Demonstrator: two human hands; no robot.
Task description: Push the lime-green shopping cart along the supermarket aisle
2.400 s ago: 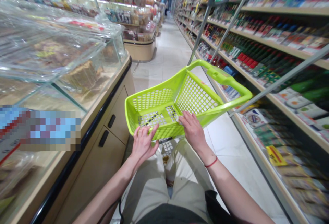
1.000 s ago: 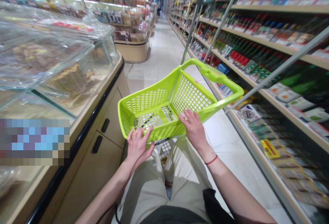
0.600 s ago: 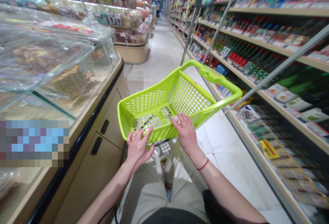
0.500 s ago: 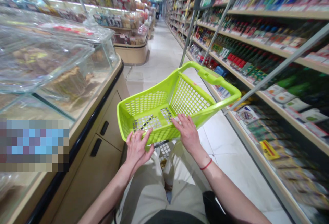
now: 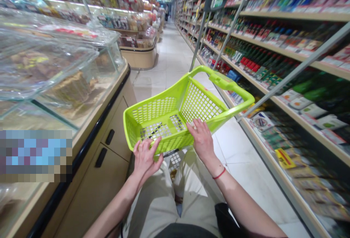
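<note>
Well, gripping the near rim of a lime-green plastic shopping basket (image 5: pixel 155 109) with the left hand (image 5: pixel 144 161), left fingers (image 5: pixel 146 147) curling closely around the edge. Laying the right hand (image 5: pixel 201 139) on the same rim, right fingers (image 5: pixel 195 125) spreading wide, possibly only touching, hard to tell. Hanging just above beige shorts (image 5: pixel 155 209). Farther off, a glass display case (image 5: pixel 62 63) lining the left, product-packed shelves (image 5: pixel 295 15) lining the right, a tiled floor (image 5: pixel 169 59) running between.
</note>
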